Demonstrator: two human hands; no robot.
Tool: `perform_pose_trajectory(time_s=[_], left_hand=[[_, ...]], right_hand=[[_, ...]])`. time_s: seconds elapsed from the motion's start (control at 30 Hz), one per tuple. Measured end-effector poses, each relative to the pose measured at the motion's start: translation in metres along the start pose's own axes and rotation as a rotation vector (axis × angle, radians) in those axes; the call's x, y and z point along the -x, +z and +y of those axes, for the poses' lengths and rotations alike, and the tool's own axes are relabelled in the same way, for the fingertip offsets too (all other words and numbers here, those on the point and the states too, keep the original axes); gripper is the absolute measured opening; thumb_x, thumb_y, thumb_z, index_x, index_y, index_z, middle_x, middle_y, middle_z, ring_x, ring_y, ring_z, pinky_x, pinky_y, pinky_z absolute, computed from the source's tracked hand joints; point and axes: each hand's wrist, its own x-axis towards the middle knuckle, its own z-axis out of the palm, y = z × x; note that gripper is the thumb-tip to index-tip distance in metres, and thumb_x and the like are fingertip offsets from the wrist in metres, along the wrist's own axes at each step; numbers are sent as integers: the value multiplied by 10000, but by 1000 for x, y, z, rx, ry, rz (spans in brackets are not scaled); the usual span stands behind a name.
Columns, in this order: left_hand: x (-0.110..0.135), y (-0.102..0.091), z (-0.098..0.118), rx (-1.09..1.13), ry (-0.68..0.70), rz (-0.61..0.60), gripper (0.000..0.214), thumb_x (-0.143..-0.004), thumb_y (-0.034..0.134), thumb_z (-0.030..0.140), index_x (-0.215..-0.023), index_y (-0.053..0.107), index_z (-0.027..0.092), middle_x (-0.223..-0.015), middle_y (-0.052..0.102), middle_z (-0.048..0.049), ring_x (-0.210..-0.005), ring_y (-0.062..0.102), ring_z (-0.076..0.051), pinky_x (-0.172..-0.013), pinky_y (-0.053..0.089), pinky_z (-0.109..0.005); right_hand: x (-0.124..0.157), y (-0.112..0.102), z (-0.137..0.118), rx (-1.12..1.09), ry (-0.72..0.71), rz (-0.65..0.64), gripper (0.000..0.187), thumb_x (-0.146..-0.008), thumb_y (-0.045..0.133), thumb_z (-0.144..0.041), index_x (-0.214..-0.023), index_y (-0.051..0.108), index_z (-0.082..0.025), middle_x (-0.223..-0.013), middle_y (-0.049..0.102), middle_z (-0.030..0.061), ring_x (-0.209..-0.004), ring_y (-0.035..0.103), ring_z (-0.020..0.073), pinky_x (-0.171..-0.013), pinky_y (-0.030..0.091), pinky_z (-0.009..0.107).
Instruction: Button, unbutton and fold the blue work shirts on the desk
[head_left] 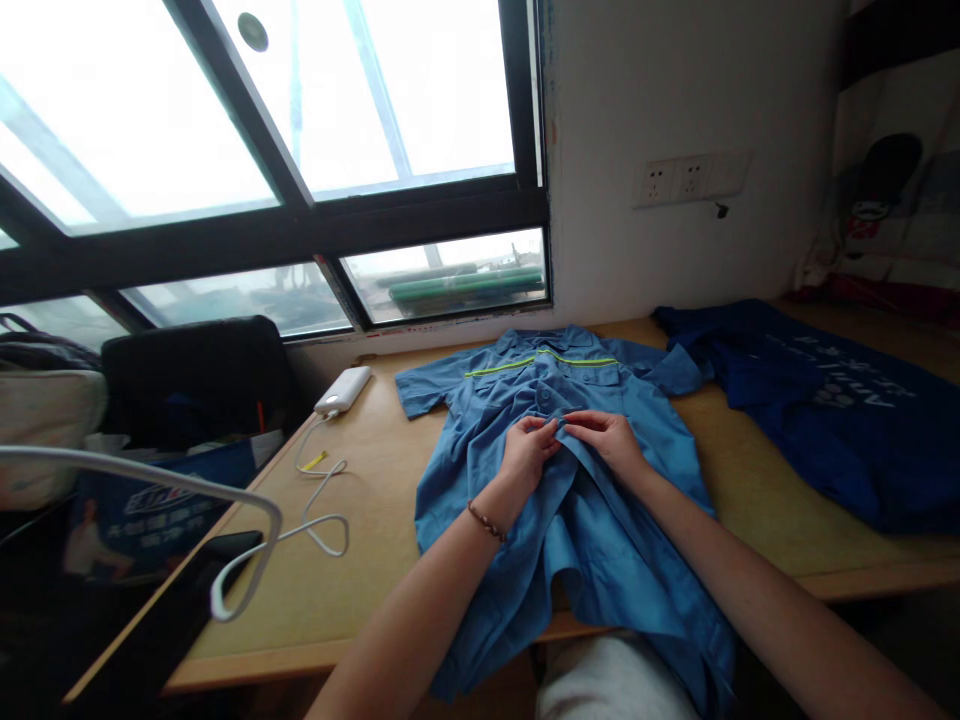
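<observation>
While one dark-blue garment (817, 410) lies near, two hands (527, 452) (611, 445) pinch one shirt (566, 500).

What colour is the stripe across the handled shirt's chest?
Bright yellow-green stripe, clearest in the head view.

Passing room lies between the light-blue shirt (480, 450) and obstructing cable (277, 518).

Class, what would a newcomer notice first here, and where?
The light-blue cloth shirt with a yellow-green chest stripe stands out first, spread on the tan table and pinched at mid-picture by the bare left hand and right hand. Behind, a bright, dark-framed glass window spans the upper left. A darker blue cloth garment with white print lies on the right.
</observation>
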Motion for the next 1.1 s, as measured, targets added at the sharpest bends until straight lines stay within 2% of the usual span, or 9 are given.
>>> perform_pose_trajectory(time_s=[0.23,0.43,0.6,0.73,0.83,0.9,0.97,1.03,1.1], left_hand=[[-5,-1,-7,107,-23,-54,305,-520,742,134,-681,482,127,-554,524,3,-502,543,-108,-526,432,-241],[-5,-1,-11,134,-6,-92,345,-506,747,150,-695,459,138,-555,510,16,-483,523,-95,-502,411,-223],[-6,-2,-15,-50,1,-124,354,-558,740,271,-759,474,152,-551,486,44,-456,487,-59,-474,385,-180],[-6,-2,-11,-277,-6,-193,453,-652,650,407,-1013,495,181,-530,493,46,-415,446,-58,-417,328,-162],[-1,-1,-1,-444,216,-243,544,-698,608,391,-1189,452,216,-526,475,58,-423,432,-65,-443,339,-175],[2,0,7,-580,428,-275,439,-731,581,342,-1151,524,229,-580,492,39,-477,443,-69,-494,357,-183],[4,-2,13,-709,581,-332,301,-759,546,301,-1043,614,227,-665,517,7,-539,459,-79,-533,365,-189],[3,-4,17,-787,637,-394,260,-768,529,271,-995,644,222,-734,526,-15,-572,469,-89,-546,371,-196],[-1,-7,17,-803,634,-411,289,-751,547,247,-1027,628,219,-755,520,-19,-593,477,-99,-555,382,-200]], right_hand=[[-1,1,9,-216,148,27,314,-551,723,-329,-828,685,-187,-830,683,49,-782,625,211,-784,471,355],[1,2,9,-143,106,63,303,-557,712,-350,-805,687,-178,-839,682,52,-817,618,213,-802,463,348],[-1,0,14,-149,108,124,285,-526,729,-338,-725,632,-158,-752,676,38,-728,623,185,-743,481,325],[-2,1,14,-251,146,172,359,-490,749,-349,-684,495,-187,-765,667,28,-666,623,176,-631,501,298],[-2,1,9,-314,211,154,434,-484,747,-371,-728,423,-217,-745,655,8,-606,617,179,-530,494,290],[-1,1,5,-364,279,119,437,-497,740,-361,-754,414,-226,-673,631,-16,-572,608,171,-508,484,278],[-1,-1,2,-407,344,66,420,-512,731,-348,-766,420,-226,-614,604,-30,-545,599,164,-507,480,276],[-1,-2,1,-428,370,22,400,-518,726,-338,-761,431,-219,-589,588,-33,-531,595,161,-523,484,282],[-1,-2,2,-429,365,2,390,-517,726,-337,-745,435,-212,-584,583,-32,-524,593,159,-542,489,292]])
